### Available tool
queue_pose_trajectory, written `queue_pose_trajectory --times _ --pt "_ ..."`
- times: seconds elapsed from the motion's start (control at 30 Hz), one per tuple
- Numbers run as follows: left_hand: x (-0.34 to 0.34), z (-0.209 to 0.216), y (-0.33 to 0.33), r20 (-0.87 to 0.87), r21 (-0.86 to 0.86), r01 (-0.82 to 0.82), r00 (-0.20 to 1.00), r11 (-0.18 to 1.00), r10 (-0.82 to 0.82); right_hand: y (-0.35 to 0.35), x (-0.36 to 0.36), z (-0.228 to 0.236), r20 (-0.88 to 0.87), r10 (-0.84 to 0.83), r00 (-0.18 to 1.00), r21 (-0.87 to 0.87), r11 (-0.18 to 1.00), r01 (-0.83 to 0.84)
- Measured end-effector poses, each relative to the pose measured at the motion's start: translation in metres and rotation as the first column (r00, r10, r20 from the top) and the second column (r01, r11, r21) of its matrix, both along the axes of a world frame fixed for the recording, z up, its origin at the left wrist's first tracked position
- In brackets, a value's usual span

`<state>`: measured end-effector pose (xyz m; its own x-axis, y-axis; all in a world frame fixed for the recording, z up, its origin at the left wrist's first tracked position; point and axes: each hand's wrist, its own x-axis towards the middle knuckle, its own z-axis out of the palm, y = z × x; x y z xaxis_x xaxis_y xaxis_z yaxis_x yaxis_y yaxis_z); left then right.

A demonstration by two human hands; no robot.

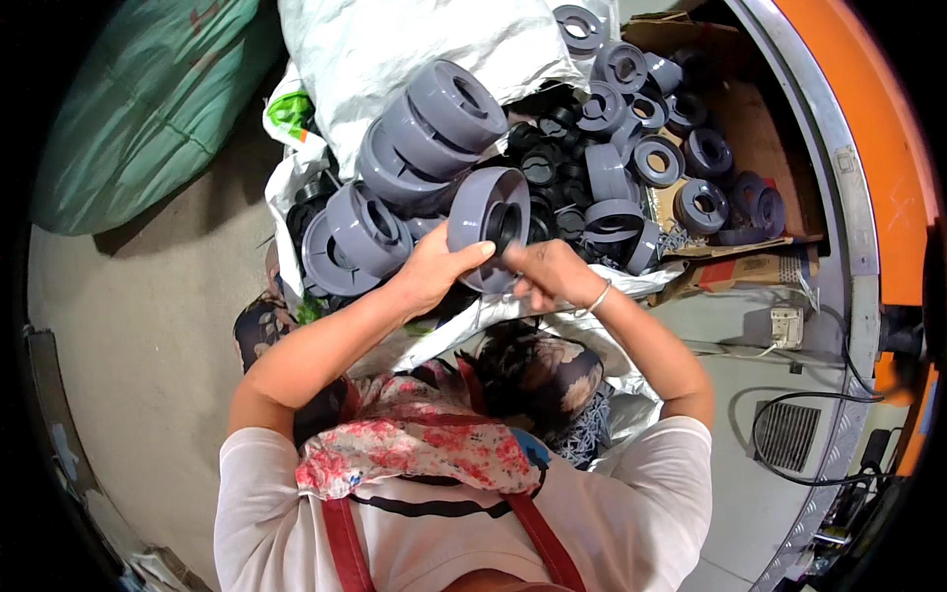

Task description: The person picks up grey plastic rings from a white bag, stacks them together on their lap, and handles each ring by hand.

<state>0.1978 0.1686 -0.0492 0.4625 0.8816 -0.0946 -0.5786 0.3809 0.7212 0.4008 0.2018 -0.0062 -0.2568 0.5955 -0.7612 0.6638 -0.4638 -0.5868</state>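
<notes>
My left hand (434,266) grips a grey plastic ring-shaped part (481,202) by its near-left side, thumb over the rim. The part is tilted, and a black round piece (506,225) shows in its centre. At the part's right side is my right hand (555,271), its fingers curled and slightly blurred against the black piece; what they pinch is hidden. Left of the held part, several larger grey parts (404,138) lie stacked, with another grey part (365,229) lower down. Many small black plastic pieces (552,163) are heaped just beyond my hands.
More grey rings (658,161) fill the right side, partly in a cardboard box (745,128). A white sack (424,39) lies at the back, a green sack (158,109) at the far left. An orange machine frame (893,148), black cable (755,434) and socket (786,328) stand right.
</notes>
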Motion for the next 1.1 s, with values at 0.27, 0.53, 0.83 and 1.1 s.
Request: queue_pose_trajectory --times 0.27,0.53,0.83,1.1 --pt "0.001 -0.006 0.003 -0.508 0.854 0.268 0.618 0.447 0.6 0.028 0.018 -0.039 -0.211 -0.379 0.901 0.238 0.874 0.424" --pt "0.007 -0.031 0.001 -0.783 0.622 0.614 0.469 0.487 0.408 0.129 0.194 -0.158 -0.237 -0.96 0.149 0.478 0.018 0.878" --pt "0.01 -0.029 0.015 -0.639 0.252 0.124 0.766 0.96 0.069 0.095 0.124 -0.101 -0.435 -0.669 0.602 0.655 0.223 0.722" --pt "0.016 0.0 0.017 -0.046 -0.253 -0.08 0.996 0.964 0.071 0.039 0.034 -0.043 -0.24 0.092 0.966 0.788 0.601 0.139"
